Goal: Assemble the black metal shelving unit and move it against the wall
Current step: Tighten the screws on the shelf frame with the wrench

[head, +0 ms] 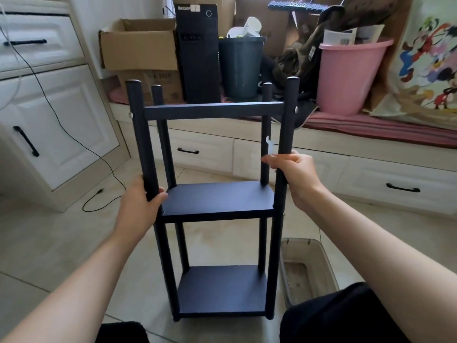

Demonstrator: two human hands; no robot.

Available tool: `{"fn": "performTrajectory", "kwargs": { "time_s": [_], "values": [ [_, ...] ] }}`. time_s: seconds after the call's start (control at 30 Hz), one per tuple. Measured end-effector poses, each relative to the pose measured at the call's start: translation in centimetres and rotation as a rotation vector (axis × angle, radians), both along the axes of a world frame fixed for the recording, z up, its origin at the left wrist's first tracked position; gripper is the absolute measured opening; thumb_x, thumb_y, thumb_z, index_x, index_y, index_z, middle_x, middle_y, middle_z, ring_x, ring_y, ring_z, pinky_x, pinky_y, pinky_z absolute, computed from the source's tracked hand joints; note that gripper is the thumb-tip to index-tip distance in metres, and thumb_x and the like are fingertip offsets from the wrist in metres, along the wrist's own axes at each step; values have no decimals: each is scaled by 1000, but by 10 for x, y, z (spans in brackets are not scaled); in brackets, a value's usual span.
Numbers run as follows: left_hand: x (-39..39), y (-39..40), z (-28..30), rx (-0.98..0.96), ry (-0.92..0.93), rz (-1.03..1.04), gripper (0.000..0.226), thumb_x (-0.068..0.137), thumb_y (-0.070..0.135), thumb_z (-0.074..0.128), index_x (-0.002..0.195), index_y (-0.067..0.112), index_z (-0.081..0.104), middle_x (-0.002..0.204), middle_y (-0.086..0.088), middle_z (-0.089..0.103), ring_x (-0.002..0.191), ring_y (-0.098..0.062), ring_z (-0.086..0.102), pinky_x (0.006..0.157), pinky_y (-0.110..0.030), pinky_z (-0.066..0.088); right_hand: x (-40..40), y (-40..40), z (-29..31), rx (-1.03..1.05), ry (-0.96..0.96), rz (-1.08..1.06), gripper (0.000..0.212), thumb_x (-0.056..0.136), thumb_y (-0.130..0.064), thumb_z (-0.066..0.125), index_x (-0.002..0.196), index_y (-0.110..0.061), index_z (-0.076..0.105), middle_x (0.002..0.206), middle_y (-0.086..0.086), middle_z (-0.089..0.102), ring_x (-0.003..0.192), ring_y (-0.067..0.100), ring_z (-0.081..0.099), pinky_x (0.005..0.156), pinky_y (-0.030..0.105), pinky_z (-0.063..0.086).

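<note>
The black metal shelving unit (217, 201) stands upright on the tiled floor in front of me, with three tiers and four round posts. My left hand (143, 199) grips the near left post just above the middle shelf. My right hand (294, 174) grips the near right post a little higher. A small silver wrench (270, 144) sticks up from my right hand's fingers beside that post. Screw heads show where the top shelf meets the near posts.
A clear plastic tray (309, 268) lies on the floor right of the shelf base. White cabinets (49, 115) stand left, with a black cable (99, 196) on the floor. A drawer bench behind holds cardboard boxes (138, 45), a computer tower (197, 53), a dark bin (241, 68) and a pink bucket (346, 75).
</note>
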State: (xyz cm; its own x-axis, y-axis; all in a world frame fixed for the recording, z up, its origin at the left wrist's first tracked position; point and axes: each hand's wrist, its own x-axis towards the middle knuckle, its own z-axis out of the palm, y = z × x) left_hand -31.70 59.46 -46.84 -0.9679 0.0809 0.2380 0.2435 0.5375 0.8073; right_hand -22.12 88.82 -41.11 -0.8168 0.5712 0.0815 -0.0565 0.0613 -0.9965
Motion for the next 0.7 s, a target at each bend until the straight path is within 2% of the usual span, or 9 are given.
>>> {"fn": "performTrajectory", "kwargs": {
  "time_s": [0.17,0.27,0.3,0.43,0.53,0.7],
  "values": [
    [-6,0,-6,-11,15,35,16,91,17,70,100,18,57,86,15,66,73,3,65,58,-19,39,14,-12,14,-3,67,47,20,82,-15,78,65,-23,80,98,-5,59,89,8,61,87,24,47],
    [-10,-1,-8,-24,28,55,15,92,17,71,100,16,59,83,15,65,66,20,58,57,-18,36,20,-20,18,35,83,84,18,83,-15,77,67,-22,80,96,-7,57,87,6,58,81,21,43],
    [-12,-2,-8,-24,35,62,15,91,15,72,99,15,59,82,14,66,65,22,57,57,-17,36,22,-22,19,50,90,100,18,83,-15,77,67,-22,80,95,-8,56,85,4,57,79,19,41],
    [-15,-5,-10,-2,43,110,17,88,11,75,98,10,60,80,5,68,62,5,62,56,-13,36,26,-29,23,81,128,194,11,84,-16,76,75,-21,82,92,-14,55,90,-1,58,81,16,42],
    [-18,-9,-12,10,28,122,19,88,10,75,100,9,61,82,1,68,69,2,60,56,-13,38,26,-36,24,100,144,233,12,84,-16,76,76,-23,82,89,-17,56,90,-2,58,81,16,43],
    [-22,-12,-14,60,-24,138,20,89,6,72,104,6,59,74,6,65,57,4,60,46,-7,42,24,-45,22,50,138,246,14,84,-13,76,74,-22,82,82,-24,58,89,-3,59,81,17,44]
  ]
}}
